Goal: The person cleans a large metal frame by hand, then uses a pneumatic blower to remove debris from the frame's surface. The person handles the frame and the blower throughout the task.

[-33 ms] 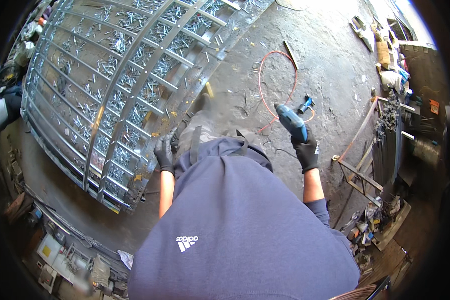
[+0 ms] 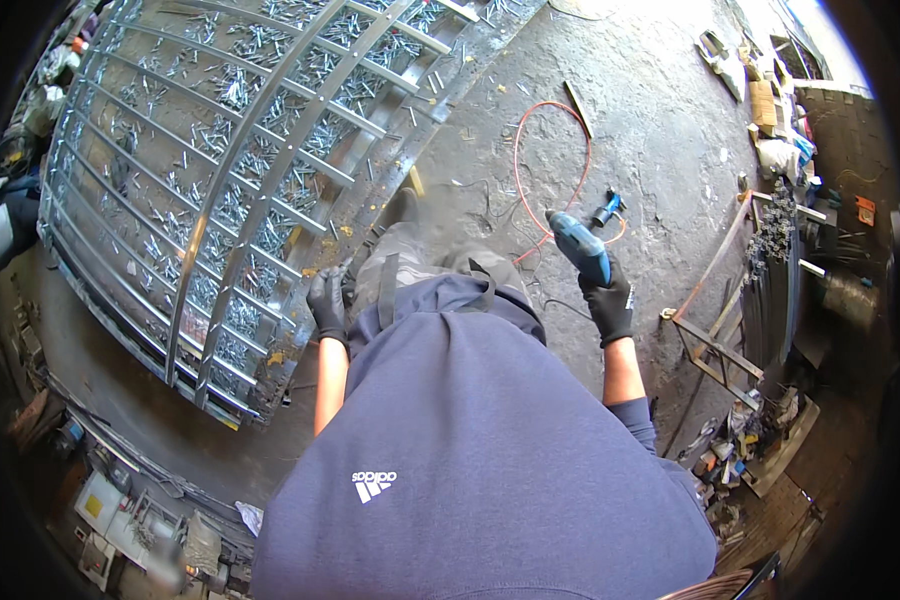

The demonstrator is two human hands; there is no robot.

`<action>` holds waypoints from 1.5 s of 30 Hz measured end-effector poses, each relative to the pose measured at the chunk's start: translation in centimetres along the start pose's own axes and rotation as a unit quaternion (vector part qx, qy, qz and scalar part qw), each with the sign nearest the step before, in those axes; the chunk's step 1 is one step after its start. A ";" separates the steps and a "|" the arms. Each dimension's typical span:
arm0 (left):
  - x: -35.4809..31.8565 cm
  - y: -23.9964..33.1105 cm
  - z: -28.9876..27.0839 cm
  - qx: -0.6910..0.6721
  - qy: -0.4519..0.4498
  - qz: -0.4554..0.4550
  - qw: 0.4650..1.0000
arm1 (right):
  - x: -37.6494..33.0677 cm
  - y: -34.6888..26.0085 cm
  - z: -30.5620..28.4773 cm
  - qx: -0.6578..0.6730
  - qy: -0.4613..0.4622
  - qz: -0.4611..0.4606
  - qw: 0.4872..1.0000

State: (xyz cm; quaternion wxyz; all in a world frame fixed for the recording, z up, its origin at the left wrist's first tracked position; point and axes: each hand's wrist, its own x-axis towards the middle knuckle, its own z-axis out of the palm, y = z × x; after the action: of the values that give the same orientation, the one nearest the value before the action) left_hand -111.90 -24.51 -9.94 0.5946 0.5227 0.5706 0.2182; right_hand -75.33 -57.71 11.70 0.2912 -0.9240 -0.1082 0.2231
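— Concrete floor [image 2: 660,110], stained and gritty, workshop clutter all round. Big curved metal grille [image 2: 220,190] lying flat on it, left of the person.

— Hands?

— Both in black gloves. Right hand [image 2: 610,300] wrapped tight round a blue power tool [image 2: 580,248], held up off the floor. Left hand [image 2: 327,303] down at the grille's near edge; fingers curled, can't tell if they pinch anything.

— Risks?

— Orange hose [image 2: 530,130] loops on the floor just ahead of the feet; likely a snag or trip if the tool swings wide. Loose metal bits sit across the grille bars, could slide off.

— Room to move?

— Open floor ahead and right up to the angle-iron frame [image 2: 715,335]. Left is blocked by the grille, scrap piles [image 2: 760,440] crowd the right rim.
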 end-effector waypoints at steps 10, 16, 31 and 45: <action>10.3 -7.2 -1.7 -0.014 -0.156 -0.354 0.922 | -0.3 -0.3 -2.1 -0.024 0.036 0.081 0.996; 8.7 -6.3 -2.7 -0.001 -0.092 -0.307 0.947 | 2.3 -1.2 -0.1 0.090 0.002 0.122 0.988; 8.5 -7.2 -4.6 0.012 -0.142 -0.445 0.884 | 3.7 -6.4 1.1 0.066 -0.030 0.021 0.997; -27.7 -26.3 -13.4 0.379 -0.059 -0.039 0.923 | 2.4 -19.2 13.6 0.325 -0.388 0.049 0.861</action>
State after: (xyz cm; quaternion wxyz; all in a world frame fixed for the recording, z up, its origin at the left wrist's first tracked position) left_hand -139.95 -52.61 -17.71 0.3924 0.6987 0.5942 -0.0691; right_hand -80.99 -34.80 12.18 0.4979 -0.6196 -0.0888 0.6002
